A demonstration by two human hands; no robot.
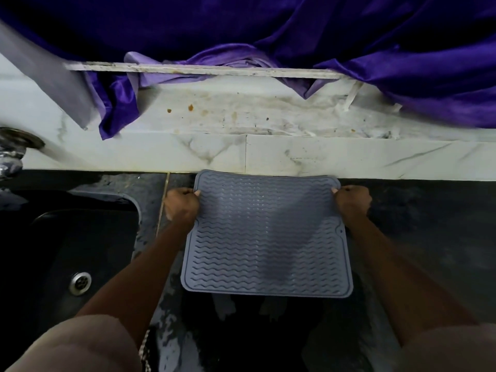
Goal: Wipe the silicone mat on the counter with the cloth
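A grey silicone mat [267, 234] with wavy ridges is held over the dark counter [418, 237], its far edge near the marble backsplash. My left hand [182, 206] grips the mat's far left edge with closed fingers. My right hand [353, 201] grips the far right edge the same way. The mat's near edge looks lifted above the counter, with a shadow below it. No wiping cloth is visible near the mat.
A black sink [67, 253] with a metal drain [79, 283] lies to the left, and a chrome tap [13, 154] sits at the far left. A stained white marble ledge [241, 122] runs behind, draped with purple fabric [402, 76].
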